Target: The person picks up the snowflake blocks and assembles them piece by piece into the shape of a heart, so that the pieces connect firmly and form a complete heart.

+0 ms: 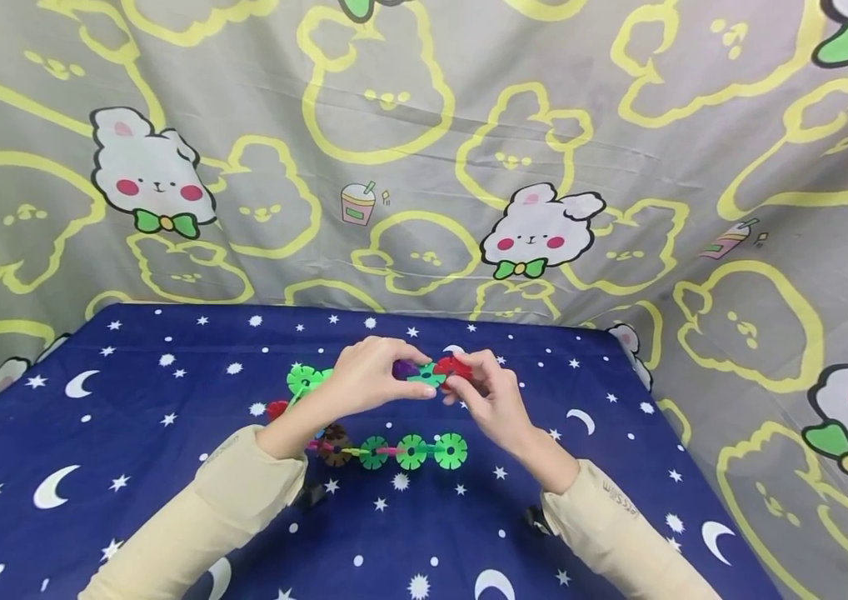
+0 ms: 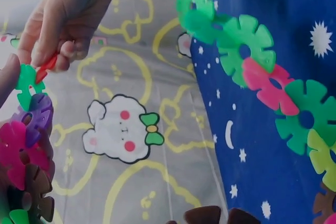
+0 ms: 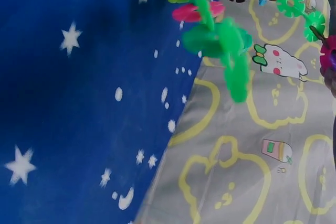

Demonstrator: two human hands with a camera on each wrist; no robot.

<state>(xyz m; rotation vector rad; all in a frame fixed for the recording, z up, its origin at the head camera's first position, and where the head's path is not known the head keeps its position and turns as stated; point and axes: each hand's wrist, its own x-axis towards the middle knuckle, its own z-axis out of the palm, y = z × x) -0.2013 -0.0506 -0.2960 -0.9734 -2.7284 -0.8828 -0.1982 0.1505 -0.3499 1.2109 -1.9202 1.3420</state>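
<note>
My left hand [image 1: 371,375] grips one end of a long chain of slotted plastic snowflake discs, its thumb and fingers at a purple disc [image 1: 405,368] and a green disc [image 1: 426,377]. Between thumb and fingertips, my right hand [image 1: 495,400] pinches a red disc [image 1: 454,367] right at the green one's edge. In the left wrist view, a magenta disc [image 2: 13,148] and a brown disc [image 2: 39,195] follow the purple one. The chain bends round behind my left wrist, and its other end, with a bright green disc [image 1: 451,451], extends below my hands.
A dark blue cloth [image 1: 169,508] with white moons and stars covers the table. Behind it hangs a grey curtain [image 1: 424,192] with yellow outlines and white rabbits. Other links of the chain, among them a brown disc [image 1: 336,445], lie close to my left sleeve [image 1: 244,475].
</note>
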